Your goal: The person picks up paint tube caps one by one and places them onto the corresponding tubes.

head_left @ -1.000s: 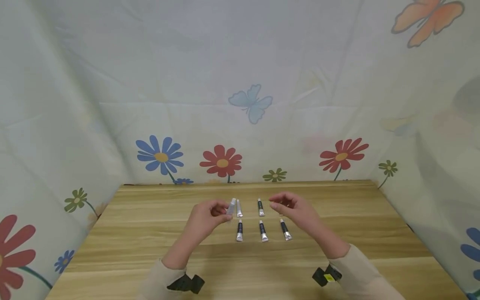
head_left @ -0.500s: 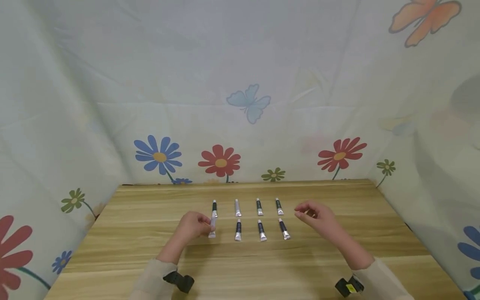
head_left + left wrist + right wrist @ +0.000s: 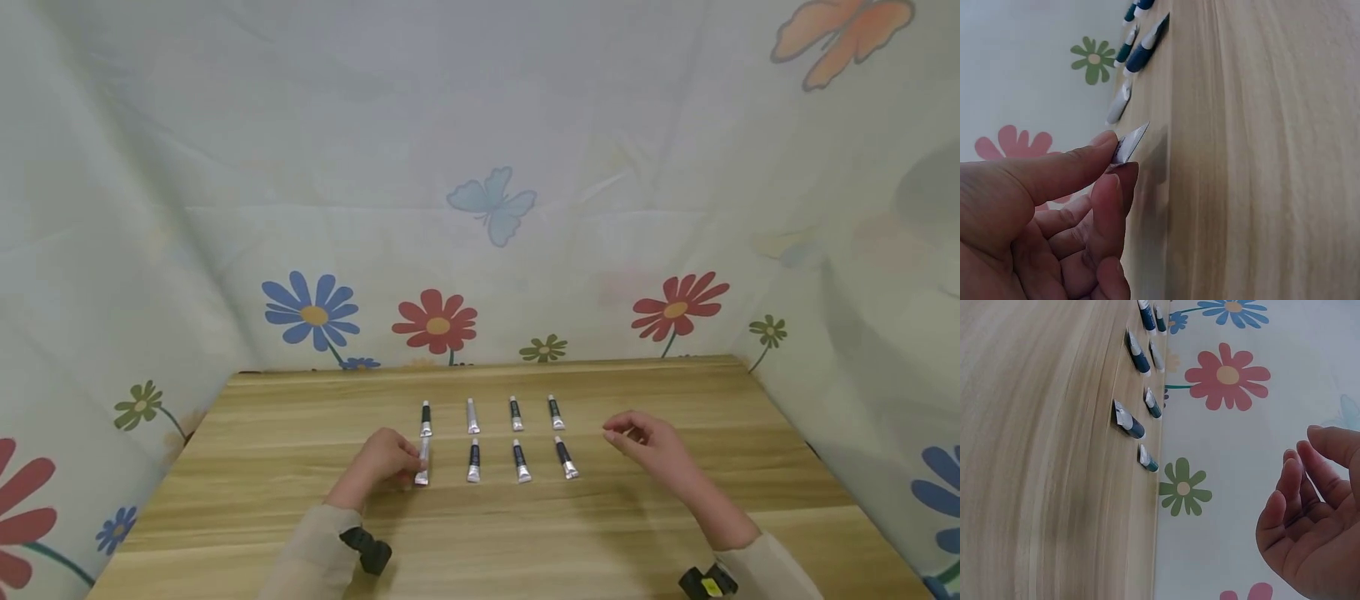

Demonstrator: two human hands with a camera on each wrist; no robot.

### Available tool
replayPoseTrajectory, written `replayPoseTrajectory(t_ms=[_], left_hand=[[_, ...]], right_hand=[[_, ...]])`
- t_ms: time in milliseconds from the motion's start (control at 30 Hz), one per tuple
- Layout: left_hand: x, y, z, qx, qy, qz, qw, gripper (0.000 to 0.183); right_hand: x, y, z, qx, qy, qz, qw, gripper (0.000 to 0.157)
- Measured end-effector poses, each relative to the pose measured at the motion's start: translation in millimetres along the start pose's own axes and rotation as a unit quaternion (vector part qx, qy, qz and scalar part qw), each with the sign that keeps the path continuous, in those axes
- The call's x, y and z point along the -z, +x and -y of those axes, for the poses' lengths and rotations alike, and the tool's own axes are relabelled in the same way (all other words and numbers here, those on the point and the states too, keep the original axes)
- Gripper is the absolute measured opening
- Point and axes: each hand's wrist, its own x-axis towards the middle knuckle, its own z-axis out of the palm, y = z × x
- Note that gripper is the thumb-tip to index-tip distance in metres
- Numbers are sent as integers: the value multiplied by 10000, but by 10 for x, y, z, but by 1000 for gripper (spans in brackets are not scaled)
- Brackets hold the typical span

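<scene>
My left hand [image 3: 387, 457] pinches a silver-white paint tube [image 3: 422, 467] between thumb and fingers at the front left of two rows of tubes. In the left wrist view, only the flat crimped end of that paint tube [image 3: 1130, 145] shows past the fingertips. Directly behind it lies a dark green paint tube [image 3: 426, 419]. To its right in the front row are dark blue paint tubes [image 3: 474, 461]. My right hand [image 3: 651, 442] hovers right of the rows, fingers loosely bent and holding nothing; the nearest are a green tube [image 3: 556, 412] and a blue tube [image 3: 566, 458].
The back row also has a whitish tube [image 3: 472, 417] and another green one [image 3: 516, 414]. All lie on a wood-grain table [image 3: 510, 542], caps toward the far edge. A flower-printed cloth [image 3: 360, 208] hangs behind and at both sides.
My left hand has carried the silver-white tube left and toward me, down to the front row's left end. My right hand has drawn away rightward, uncovering the rightmost green tube.
</scene>
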Motion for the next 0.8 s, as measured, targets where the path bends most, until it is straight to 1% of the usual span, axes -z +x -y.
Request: replayPoseTrajectory(t_ms=[233,467,800], left_hand=[[-17,-2,32,78,25,82,9999,8],[-14,20,22,184,89,14,9998,8],[-23,25,40,287,463,-99,9985,11]], right_hand=[[2,-15,11,6,37,73,10000,26],[4,-9,18,-26,38,39,10000,25],[28,6,4,23,105,88,9999,26]])
